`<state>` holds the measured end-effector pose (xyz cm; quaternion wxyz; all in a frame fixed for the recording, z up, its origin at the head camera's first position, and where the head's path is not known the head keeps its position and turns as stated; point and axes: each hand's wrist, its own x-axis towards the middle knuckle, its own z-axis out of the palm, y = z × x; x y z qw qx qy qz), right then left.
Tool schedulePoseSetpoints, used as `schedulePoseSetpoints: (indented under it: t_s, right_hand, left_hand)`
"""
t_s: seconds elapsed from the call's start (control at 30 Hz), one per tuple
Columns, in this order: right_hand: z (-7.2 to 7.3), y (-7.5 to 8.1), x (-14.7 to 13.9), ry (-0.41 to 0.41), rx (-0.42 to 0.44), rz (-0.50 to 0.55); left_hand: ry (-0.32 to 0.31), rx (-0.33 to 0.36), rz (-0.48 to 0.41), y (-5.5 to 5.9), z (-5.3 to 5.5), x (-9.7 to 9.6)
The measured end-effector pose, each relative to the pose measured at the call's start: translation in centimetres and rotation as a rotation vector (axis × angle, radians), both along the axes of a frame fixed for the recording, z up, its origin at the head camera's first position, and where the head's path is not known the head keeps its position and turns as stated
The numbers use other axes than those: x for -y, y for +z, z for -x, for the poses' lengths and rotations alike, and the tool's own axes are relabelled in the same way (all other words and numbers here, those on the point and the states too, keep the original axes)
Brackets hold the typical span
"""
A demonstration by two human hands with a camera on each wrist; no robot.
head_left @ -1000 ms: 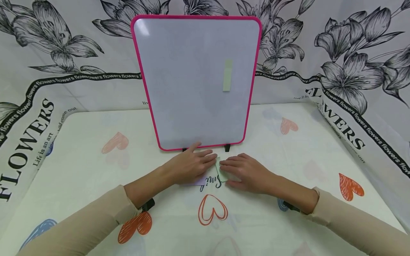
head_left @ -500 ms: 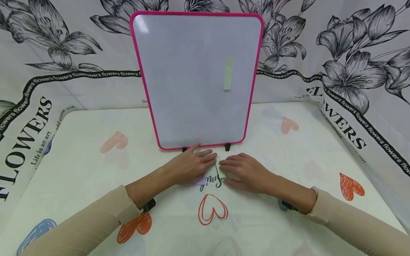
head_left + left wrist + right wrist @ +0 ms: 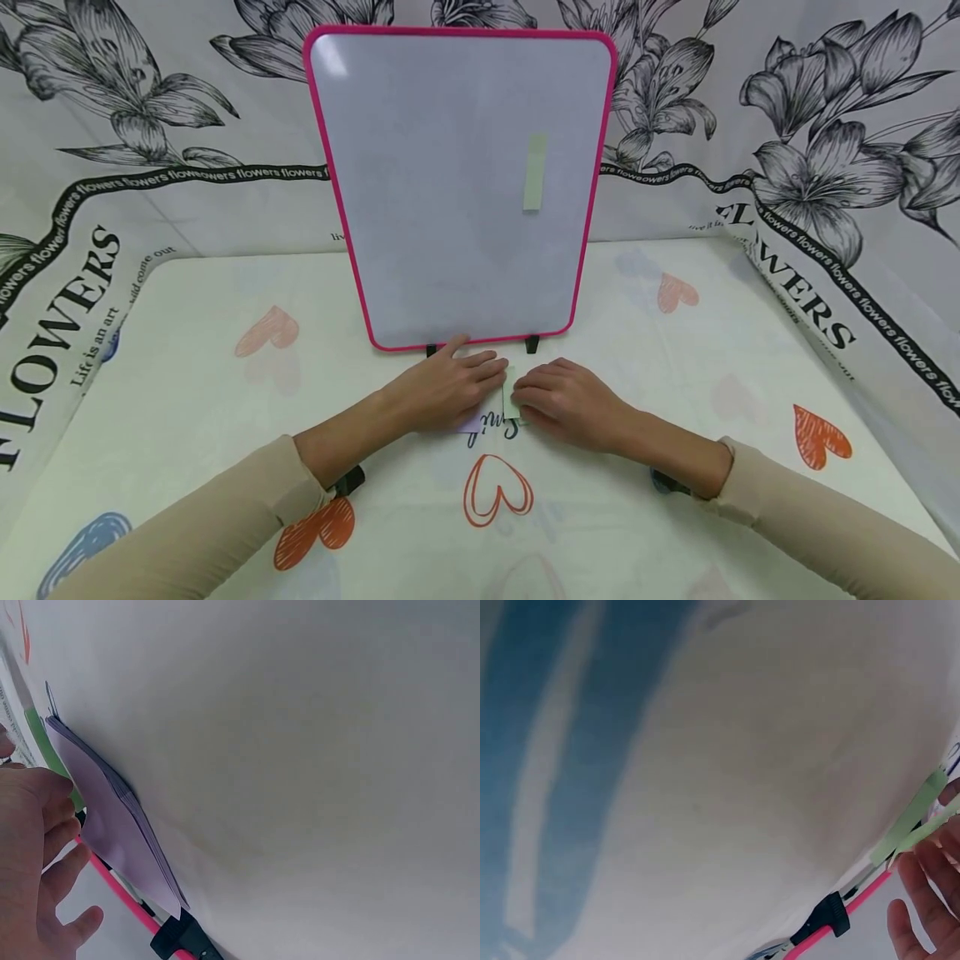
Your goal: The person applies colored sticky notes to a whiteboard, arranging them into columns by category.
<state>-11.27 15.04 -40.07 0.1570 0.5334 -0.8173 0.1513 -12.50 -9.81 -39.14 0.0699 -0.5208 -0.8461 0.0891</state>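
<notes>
In the head view, a lavender paper pad lies mostly hidden under my left hand. The left fingers point right with the little finger spread toward the whiteboard. The left wrist view shows the pad as a thin stack with a bowed side edge, beside the left hand. Just to the right, my right hand pinches a small green paper note, whose right part is covered. From the right wrist, two green edges of paper show by the right hand's fingertips.
A pink-framed whiteboard stands on black feet just beyond the hands. One green strip is stuck upright on its right side. The white tablecloth carries printed hearts and lettering. Patterned fabric rises behind and along the sides.
The right hand's fingers have drawn in, and the green note's left edge has turned from slanted to nearly straight. My left hand stays put. The head view has shifted slightly.
</notes>
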Motion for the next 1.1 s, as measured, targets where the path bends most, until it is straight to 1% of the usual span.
schedulePoseSetpoints:
  t_s: [0.17,0.3,0.53,0.73,0.93,1.1]
  right_hand:
    - [-0.09,-0.16,0.19,0.005,-0.011,-0.001]
    - [-0.24,-0.24,0.36,0.013,-0.027,-0.010]
    - [-0.21,-0.06,0.43,0.021,-0.048,0.005]
    - [-0.20,-0.03,0.29,0.014,-0.051,0.023]
    - [-0.43,-0.22,0.52,0.007,-0.054,0.014]
    - [-0.46,-0.22,0.61,0.008,-0.058,0.001]
  left_hand:
    - [0.008,0.014,0.005,-0.08,-0.10,-0.03]
    - [0.005,0.019,-0.008,-0.15,-0.09,-0.10]
    - [-0.026,-0.018,-0.053,-0.47,0.03,-0.13]
    - [-0.028,-0.010,-0.056,-0.40,0.07,-0.37]
    - [-0.013,0.009,-0.044,-0.23,0.09,-0.56]
    - [-0.015,0.012,-0.050,-0.12,0.05,-0.72]
